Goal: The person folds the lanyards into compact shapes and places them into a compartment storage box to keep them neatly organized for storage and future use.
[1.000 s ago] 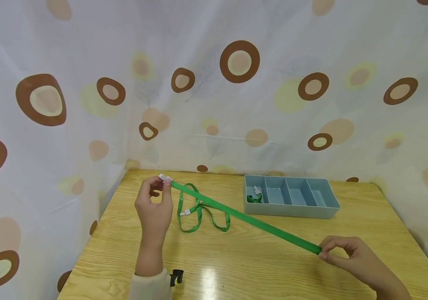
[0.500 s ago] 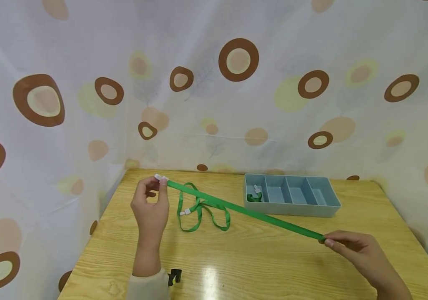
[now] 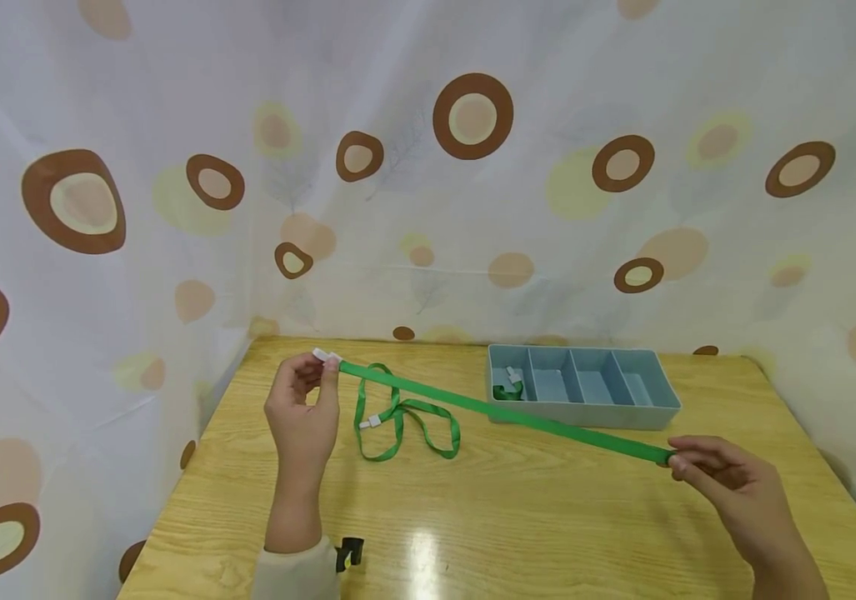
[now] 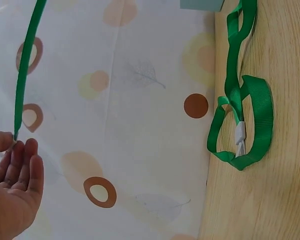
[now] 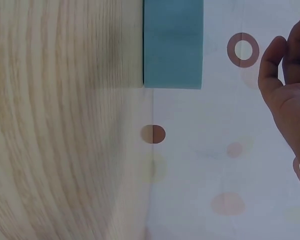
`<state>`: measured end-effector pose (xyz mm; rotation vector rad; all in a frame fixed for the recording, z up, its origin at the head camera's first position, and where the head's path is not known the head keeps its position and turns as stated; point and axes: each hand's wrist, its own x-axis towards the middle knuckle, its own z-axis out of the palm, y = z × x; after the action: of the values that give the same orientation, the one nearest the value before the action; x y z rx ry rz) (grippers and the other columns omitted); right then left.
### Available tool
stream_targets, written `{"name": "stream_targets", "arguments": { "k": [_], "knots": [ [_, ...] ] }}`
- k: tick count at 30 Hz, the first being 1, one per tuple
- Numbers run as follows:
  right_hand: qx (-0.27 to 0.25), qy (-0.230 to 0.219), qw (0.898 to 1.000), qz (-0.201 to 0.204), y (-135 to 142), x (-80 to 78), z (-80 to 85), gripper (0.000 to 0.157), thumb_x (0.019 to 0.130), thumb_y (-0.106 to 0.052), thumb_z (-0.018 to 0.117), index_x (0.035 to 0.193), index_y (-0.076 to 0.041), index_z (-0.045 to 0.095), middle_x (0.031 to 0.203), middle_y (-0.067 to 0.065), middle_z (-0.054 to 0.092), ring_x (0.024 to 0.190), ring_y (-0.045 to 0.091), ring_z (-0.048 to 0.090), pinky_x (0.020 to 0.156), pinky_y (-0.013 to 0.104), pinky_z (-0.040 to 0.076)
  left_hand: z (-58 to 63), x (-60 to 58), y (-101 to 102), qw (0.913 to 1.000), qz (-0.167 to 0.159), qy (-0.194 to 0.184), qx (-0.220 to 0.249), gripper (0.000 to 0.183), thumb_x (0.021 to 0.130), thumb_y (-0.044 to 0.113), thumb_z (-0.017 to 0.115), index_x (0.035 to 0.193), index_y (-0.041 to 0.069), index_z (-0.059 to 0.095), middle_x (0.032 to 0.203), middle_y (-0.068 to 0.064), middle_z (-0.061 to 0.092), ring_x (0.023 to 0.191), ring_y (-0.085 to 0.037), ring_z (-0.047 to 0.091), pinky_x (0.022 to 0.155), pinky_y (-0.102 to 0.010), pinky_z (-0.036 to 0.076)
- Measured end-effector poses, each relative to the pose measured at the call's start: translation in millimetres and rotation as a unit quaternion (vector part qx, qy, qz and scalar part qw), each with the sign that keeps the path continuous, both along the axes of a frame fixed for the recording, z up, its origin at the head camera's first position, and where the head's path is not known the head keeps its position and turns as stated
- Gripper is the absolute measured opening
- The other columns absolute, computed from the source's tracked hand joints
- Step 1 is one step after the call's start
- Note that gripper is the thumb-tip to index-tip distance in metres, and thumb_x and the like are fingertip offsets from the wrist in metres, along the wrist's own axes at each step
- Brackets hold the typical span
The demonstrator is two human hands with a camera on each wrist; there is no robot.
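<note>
A green lanyard (image 3: pixel 503 413) is stretched taut above the table, sloping down from left to right. My left hand (image 3: pixel 303 421) pinches its white clip end (image 3: pixel 326 357) between thumb and fingers; in the left wrist view the left hand (image 4: pixel 17 185) holds the strap (image 4: pixel 24 75) at its lower end. The far end is pinched by my right hand (image 3: pixel 746 496). In the right wrist view only part of the right hand (image 5: pixel 292 90) shows, and its fingertips are cut off. Behind the strap a second green lanyard (image 3: pixel 453 429) with a white clip (image 3: pixel 372 422) lies loosely looped on the table.
A blue-grey divided box (image 3: pixel 585 415) stands at the back right of the wooden table (image 3: pixel 518 517). Its leftmost compartment holds a folded green lanyard (image 3: pixel 508 391) with a white clip. A patterned curtain (image 3: pixel 412 208) hangs behind and at both sides.
My right hand has risen and shifted slightly right with its end of the lanyard, so the strap slopes less. The left hand has moved slightly left, still pinching the clip end.
</note>
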<state>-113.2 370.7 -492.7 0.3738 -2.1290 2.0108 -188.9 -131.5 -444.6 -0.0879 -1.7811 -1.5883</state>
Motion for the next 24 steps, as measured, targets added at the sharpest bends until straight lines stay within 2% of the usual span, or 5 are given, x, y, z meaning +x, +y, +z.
{"name": "stream_targets", "arguments": {
  "k": [4, 9, 14, 18, 24],
  "knots": [
    [0.004, -0.014, 0.999, -0.033, -1, -2.0, 2.7, 0.028, 0.099, 0.016, 0.061, 0.126, 0.012, 0.067, 0.1, -0.004, 0.082, 0.089, 0.01, 0.076, 0.085, 0.018, 0.061, 1.5, 0.0, 0, 0.9994, -0.026, 0.011, 0.021, 0.019, 0.101, 0.005, 0.072, 0.11, -0.011, 0.065, 0.103, -0.018, 0.069, 0.092, -0.012, 0.071, 0.085, -0.016, 0.059],
    [-0.02, -0.014, 0.997, -0.078, -6, -3.0, 7.3, 0.025, 0.098, 0.016, 0.064, 0.121, 0.009, 0.07, 0.096, -0.003, 0.081, 0.087, 0.008, 0.076, 0.082, 0.017, 0.061, 4.3, 0.7, 1, 0.9979, -0.048, 0.019, 0.04, 0.019, 0.1, 0.002, 0.072, 0.11, -0.012, 0.064, 0.102, -0.017, 0.068, 0.089, -0.018, 0.071, 0.081, -0.018, 0.061],
    [-0.07, 0.021, 0.994, -0.085, -13, -6.3, 12.3, 0.022, 0.095, 0.021, 0.063, 0.113, 0.012, 0.071, 0.092, 0.0, 0.079, 0.084, 0.01, 0.075, 0.077, 0.018, 0.062, 8.3, 3.7, 3, 0.9969, -0.057, 0.005, 0.054, 0.018, 0.099, 0.001, 0.074, 0.109, -0.01, 0.065, 0.1, -0.015, 0.068, 0.084, -0.023, 0.074, 0.076, -0.019, 0.062],
    [-0.102, 0.041, 0.99, -0.092, -18, -9.4, 18.2, 0.019, 0.094, 0.024, 0.062, 0.107, 0.014, 0.069, 0.089, 0.002, 0.077, 0.08, 0.01, 0.074, 0.074, 0.018, 0.062, 10.8, 5.2, 6, 0.9961, -0.064, 0.004, 0.06, 0.018, 0.098, 0.001, 0.074, 0.109, -0.01, 0.065, 0.099, -0.016, 0.068, 0.081, -0.019, 0.075, 0.074, -0.02, 0.063],
    [-0.096, 0.058, 0.989, -0.094, -29, -13.1, 26.4, 0.018, 0.091, 0.028, 0.06, 0.106, 0.02, 0.067, 0.087, 0.002, 0.076, 0.079, 0.01, 0.072, 0.075, 0.018, 0.061, 11.0, 5.6, 14, 0.996, -0.075, 0.018, 0.046, 0.019, 0.099, 0.002, 0.074, 0.108, -0.012, 0.065, 0.098, -0.022, 0.069, 0.081, -0.014, 0.073, 0.075, -0.02, 0.063]
  ]
}}
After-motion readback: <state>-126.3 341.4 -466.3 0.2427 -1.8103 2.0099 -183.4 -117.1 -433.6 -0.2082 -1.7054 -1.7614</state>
